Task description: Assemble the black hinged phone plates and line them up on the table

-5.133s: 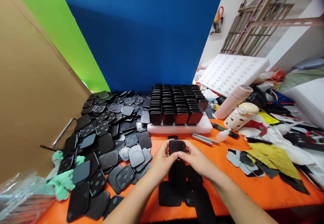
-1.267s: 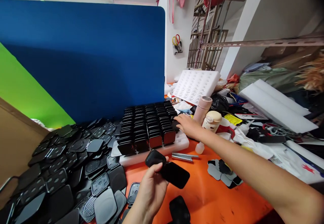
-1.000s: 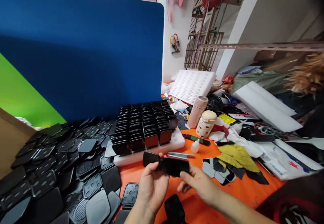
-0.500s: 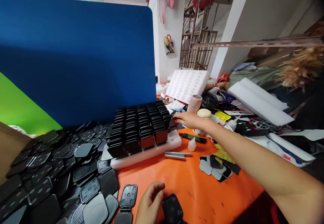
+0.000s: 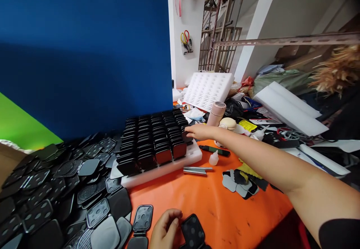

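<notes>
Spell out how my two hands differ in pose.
Right hand stretches out to the standing black pieces; left hand is closer in, at the picture's bottom edge. Right hand points leftward; left hand curls, thumb apart, beside a dotted piece. Both are bare.

One head-worn camera looks forward and down across the orange table [image 5: 168, 189]. It faces the blue panel [image 5: 92, 54] beyond, at frame left; the left hand [image 5: 164, 229] appears nearer, at the bottom edge.

You wear a plain black sleeve [image 5: 341, 234] whose smooth, curved hem ends near the elbow of your right arm [image 5: 261, 162], leaving the forearm, right grip [image 5: 194, 132] and left grip [image 5: 165, 229] bare.
</notes>
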The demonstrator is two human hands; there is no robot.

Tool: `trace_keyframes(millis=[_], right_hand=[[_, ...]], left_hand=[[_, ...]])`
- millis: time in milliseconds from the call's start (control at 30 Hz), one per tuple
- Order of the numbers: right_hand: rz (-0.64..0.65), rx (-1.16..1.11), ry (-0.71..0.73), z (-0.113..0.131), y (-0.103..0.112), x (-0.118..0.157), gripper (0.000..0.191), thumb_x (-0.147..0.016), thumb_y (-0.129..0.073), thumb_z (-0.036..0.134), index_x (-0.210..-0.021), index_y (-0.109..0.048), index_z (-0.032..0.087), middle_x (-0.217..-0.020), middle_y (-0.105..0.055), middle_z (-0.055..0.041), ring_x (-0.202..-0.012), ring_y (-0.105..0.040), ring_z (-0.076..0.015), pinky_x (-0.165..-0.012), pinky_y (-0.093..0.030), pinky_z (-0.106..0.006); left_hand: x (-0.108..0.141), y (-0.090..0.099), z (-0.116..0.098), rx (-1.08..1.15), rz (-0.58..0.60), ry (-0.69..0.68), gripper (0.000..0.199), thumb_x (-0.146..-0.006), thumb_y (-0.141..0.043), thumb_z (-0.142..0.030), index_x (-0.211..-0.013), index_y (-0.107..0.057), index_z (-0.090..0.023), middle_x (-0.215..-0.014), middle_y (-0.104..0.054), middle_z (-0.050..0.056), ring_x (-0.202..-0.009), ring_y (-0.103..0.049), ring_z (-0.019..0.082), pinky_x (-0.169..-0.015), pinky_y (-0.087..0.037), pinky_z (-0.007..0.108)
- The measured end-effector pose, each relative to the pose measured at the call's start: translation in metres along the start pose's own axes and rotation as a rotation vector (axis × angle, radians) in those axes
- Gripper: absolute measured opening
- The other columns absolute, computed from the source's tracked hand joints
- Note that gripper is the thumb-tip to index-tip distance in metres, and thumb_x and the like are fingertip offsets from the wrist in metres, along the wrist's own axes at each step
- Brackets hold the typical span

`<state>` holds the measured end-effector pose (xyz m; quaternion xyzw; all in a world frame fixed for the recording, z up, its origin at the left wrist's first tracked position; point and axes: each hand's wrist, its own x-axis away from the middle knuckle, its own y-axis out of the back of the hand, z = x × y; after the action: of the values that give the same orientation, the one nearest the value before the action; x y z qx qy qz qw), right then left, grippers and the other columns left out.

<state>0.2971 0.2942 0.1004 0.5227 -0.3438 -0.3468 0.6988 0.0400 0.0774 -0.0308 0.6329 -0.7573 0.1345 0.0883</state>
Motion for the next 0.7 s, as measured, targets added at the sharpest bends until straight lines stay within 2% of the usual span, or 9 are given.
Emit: trace_keyframes(millis=[100,200,300,367,433,467,533,600,700], right_hand=[[-0.01,0.029,-0.066,0.003,-0.008,0.002,0.023,-0.091,-0.05,0.033,-0.105,-0.057,0.016,-0.101,-0.061,-0.0051,-0.083,-0.06,-0.0156,-0.074,-0.051,-0.035],[-0.067,0.06,-0.141,0.011,-0.006,0.008,0.024,-0.09,-0.052,0.033,-0.107,-0.057,0.017,-0.103,-0.06,-0.0052,-0.084,-0.06,-0.0158,-0.074,-0.051,-0.035],[-0.166,0.07,-0.212,0.022,-0.003,0.023,0.025,-0.088,-0.055,0.03,-0.109,-0.056,0.017,-0.107,-0.06,-0.0081,-0.092,-0.059,-0.0203,-0.08,-0.048,-0.039],[-0.245,0.054,-0.25,0.036,-0.011,0.042,0.029,-0.09,-0.05,0.027,-0.116,-0.052,0.016,-0.115,-0.057,-0.0138,-0.105,-0.054,-0.0258,-0.088,-0.043,-0.041],[-0.286,0.016,-0.26,0.056,-0.031,0.069,0.032,-0.094,-0.038,0.026,-0.123,-0.047,0.015,-0.124,-0.052,-0.0169,-0.114,-0.049,-0.0277,-0.093,-0.038,-0.042],[-0.268,-0.013,-0.244,0.069,-0.045,0.085,0.033,-0.095,-0.033,0.027,-0.123,-0.047,0.015,-0.122,-0.054,-0.0158,-0.113,-0.05,-0.0268,-0.093,-0.038,-0.041],[-0.165,-0.079,-0.169,0.096,-0.078,0.12,0.026,-0.092,-0.042,0.03,-0.11,-0.057,0.019,-0.109,-0.063,-0.0092,-0.1,-0.058,-0.0231,-0.086,-0.044,-0.034],[-0.065,-0.186,-0.054,0.121,-0.113,0.151,0.028,-0.087,-0.051,0.033,-0.112,-0.058,0.02,-0.111,-0.064,-0.0066,-0.103,-0.057,-0.0228,-0.089,-0.043,-0.033],[-0.066,-0.293,-0.039,0.143,-0.154,0.172,0.03,-0.089,-0.049,0.03,-0.117,-0.055,0.022,-0.114,-0.062,-0.0051,-0.105,-0.055,-0.0212,-0.09,-0.042,-0.033]], left_hand=[[-0.002,0.0,0.002,-0.003,0.02,-0.034,0.017,-0.066,-0.073,-0.034,-0.076,-0.071,-0.02,-0.08,-0.069,0.006,-0.083,-0.061,0.024,-0.078,-0.046,0.03],[-0.001,-0.001,0.0,-0.06,0.038,-0.065,0.015,-0.069,-0.071,-0.029,-0.079,-0.071,-0.019,-0.084,-0.069,0.008,-0.087,-0.061,0.025,-0.081,-0.046,0.031],[0.012,0.002,-0.006,-0.173,0.047,-0.124,0.018,-0.074,-0.067,-0.03,-0.089,-0.071,-0.02,-0.094,-0.069,0.011,-0.094,-0.06,0.027,-0.085,-0.046,0.034],[0.028,0.01,-0.009,-0.33,0.081,-0.217,0.02,-0.078,-0.063,-0.03,-0.095,-0.071,-0.023,-0.101,-0.067,0.011,-0.097,-0.059,0.028,-0.089,-0.046,0.036],[0.047,0.021,-0.01,-0.571,0.137,-0.328,0.026,-0.08,-0.06,-0.028,-0.105,-0.067,-0.028,-0.112,-0.064,0.009,-0.107,-0.056,0.028,-0.096,-0.042,0.041],[0.056,0.027,-0.008,-0.715,0.17,-0.374,0.033,-0.081,-0.059,-0.027,-0.113,-0.063,-0.03,-0.121,-0.06,0.007,-0.114,-0.052,0.028,-0.099,-0.039,0.045],[0.072,0.037,-0.002,-0.987,0.232,-0.441,0.047,-0.081,-0.057,-0.026,-0.127,-0.05,-0.033,-0.137,-0.047,0.004,-0.124,-0.043,0.029,-0.103,-0.033,0.053],[0.082,0.043,0.006,-1.192,0.279,-0.49,0.057,-0.082,-0.057,-0.027,-0.135,-0.038,-0.034,-0.144,-0.037,0.003,-0.129,-0.038,0.029,-0.103,-0.032,0.055],[0.084,0.042,0.016,-1.323,0.294,-0.54,0.06,-0.083,-0.055,-0.03,-0.138,-0.032,-0.031,-0.145,-0.036,0.004,-0.129,-0.038,0.028,-0.103,-0.034,0.053]])
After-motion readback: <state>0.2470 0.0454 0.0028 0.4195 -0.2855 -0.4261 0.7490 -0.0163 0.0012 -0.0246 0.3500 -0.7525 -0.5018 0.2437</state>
